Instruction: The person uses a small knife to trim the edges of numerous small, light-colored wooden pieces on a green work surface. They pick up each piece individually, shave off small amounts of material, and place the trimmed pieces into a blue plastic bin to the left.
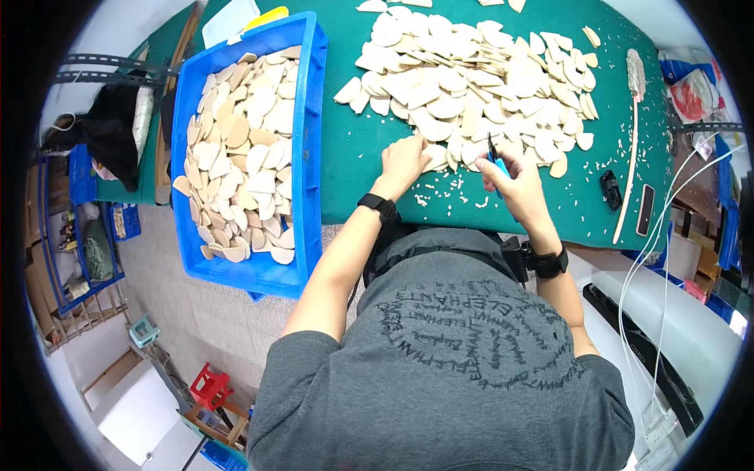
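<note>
My left hand is at the near edge of a big pile of cream half-round pads. Its fingers are closed at the edge of one cream pad. In my right hand is a pair of small blue-handled scissors, their dark blades pointing away from me toward the pile. Whether the blades are apart is too small to tell. Small white trimmings lie scattered on the green table between and below my hands.
A blue crate full of similar cream and tan pads stands left of my left arm. Right of the pile lie a long stick with a fluffy head, a small black object and a phone. White cables hang at the far right.
</note>
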`<state>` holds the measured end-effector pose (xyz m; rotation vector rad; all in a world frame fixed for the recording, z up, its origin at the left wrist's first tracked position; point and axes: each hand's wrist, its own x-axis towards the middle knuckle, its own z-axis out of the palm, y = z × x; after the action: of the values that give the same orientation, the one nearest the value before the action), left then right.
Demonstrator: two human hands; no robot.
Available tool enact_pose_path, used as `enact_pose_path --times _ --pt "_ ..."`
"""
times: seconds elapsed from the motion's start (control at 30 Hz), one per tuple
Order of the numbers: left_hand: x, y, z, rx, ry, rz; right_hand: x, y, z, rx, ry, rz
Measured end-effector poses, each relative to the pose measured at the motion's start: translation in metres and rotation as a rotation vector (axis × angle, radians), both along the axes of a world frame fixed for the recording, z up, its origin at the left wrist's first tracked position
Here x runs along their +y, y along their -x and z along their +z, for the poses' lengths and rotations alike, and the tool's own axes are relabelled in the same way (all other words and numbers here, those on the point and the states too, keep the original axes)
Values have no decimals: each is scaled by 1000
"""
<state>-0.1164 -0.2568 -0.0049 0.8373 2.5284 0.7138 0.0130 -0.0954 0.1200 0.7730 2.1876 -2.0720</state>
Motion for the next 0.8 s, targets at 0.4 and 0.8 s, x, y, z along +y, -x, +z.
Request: enact_pose_path --times 0.4,0.8 --pt "-33 -19 83 -381 -745 122 -8 28 -19 -31 183 23" --pt "-27 -11 139 -774 -899 342 -16 45 38 217 87 176"
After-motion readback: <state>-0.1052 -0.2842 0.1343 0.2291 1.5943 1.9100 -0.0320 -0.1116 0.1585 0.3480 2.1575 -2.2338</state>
